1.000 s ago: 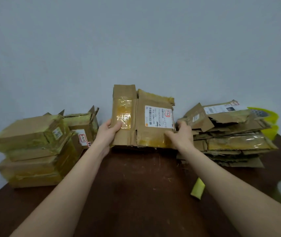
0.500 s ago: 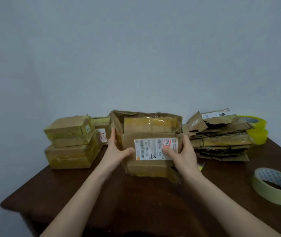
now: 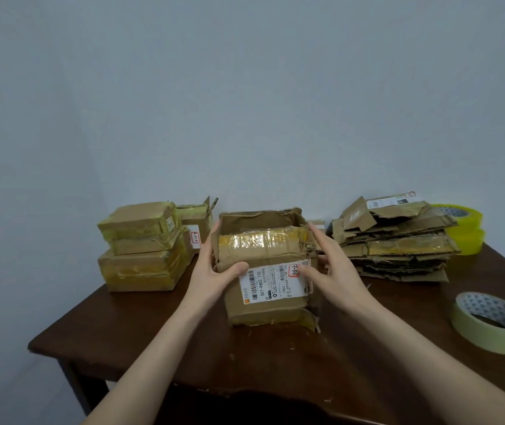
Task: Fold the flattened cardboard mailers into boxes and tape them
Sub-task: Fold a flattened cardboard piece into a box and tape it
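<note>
"Head view: what's different from a second back?"

"The mailer [image 3: 265,302] was a flat sheet stood on edge at the back of the counter [image 3: 140,338]. Now it's popped open into a box shape with its top gaping. It stands mid-counter between both hands."

"And the grips?"

"The left hand [image 3: 211,274] grasps the left front corner, thumb on the face and fingers up the side. The right hand [image 3: 337,271] is released. Its fingers lie straight along the right wall and its thumb touches the label."

"So where does that leave the job?"

"I'd judge the body is formed. Closing the flaps and taping are left."

"Count it out for me."

"One mailer in hand. One pile of flattened mailers [image 3: 398,243] at right, too ragged to count sheet by sheet. Three boxes at left: two taped boxes [image 3: 144,250] stacked, and one open-flapped box [image 3: 197,223] behind them. Three tape rolls: a pale roll [image 3: 487,338] at near right and two yellow rolls [image 3: 467,237] stacked at the back."
</note>
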Motion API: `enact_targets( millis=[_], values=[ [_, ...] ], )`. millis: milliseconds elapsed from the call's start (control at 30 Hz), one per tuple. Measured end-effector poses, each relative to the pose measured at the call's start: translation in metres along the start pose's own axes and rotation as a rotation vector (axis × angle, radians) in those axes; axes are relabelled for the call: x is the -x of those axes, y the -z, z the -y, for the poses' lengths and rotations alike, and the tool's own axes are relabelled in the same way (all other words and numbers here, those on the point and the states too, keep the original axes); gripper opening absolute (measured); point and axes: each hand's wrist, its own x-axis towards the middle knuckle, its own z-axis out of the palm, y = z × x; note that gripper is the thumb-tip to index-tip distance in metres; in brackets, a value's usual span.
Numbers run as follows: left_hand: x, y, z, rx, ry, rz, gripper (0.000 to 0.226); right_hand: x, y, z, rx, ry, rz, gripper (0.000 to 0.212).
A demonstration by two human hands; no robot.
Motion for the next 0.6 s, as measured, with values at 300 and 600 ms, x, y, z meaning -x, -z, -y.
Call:
enact_targets(
  millis=[300,600],
  values=[
    [-0.017,0.002,0.007,-0.131,0.104,0.035,0.100,-0.019,0.001,-0.004,0.124,-0.018,0.077,0.062],
    [-0.024,0.011,-0.023,-0.729,-0.130,-0.068,0.099,-0.028,0.005,-0.005,0.222,-0.023,0.069,0.076]
  ],
)
